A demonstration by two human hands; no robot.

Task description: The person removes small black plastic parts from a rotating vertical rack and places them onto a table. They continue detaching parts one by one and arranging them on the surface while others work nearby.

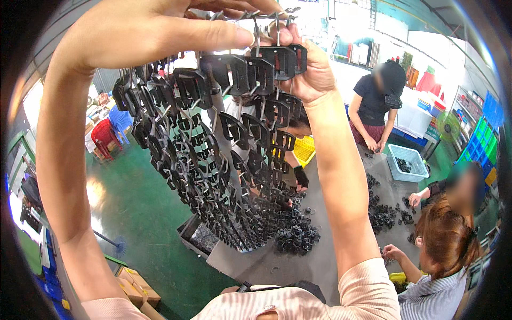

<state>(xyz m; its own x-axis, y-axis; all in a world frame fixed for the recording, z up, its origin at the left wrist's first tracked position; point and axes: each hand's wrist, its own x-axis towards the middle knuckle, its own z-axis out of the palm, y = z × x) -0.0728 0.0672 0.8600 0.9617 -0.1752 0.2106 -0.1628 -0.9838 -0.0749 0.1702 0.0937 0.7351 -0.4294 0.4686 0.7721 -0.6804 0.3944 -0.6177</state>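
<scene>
Both arms are raised around a hanging rack of wire hooks [214,114], loaded with rows of black buckles [232,74]. At its upper end my left hand [144,37] is closed, thumb lying across the front of the wires and fingers curled over the top. My right hand [316,74] comes from the right side, its fingertips at the wires and pinched on a black buckle [298,58] at the top edge. The buckles hide part of the right fingers. Lower rows hang down toward the table.
Below, a grey table [333,213] carries piles of loose black buckles [296,237]. Co-workers sit and stand around it, their hands near the buckles. A light blue basket [407,162] and a yellow basket [304,151] stand there. Cardboard boxes [136,288] lie lower left.
</scene>
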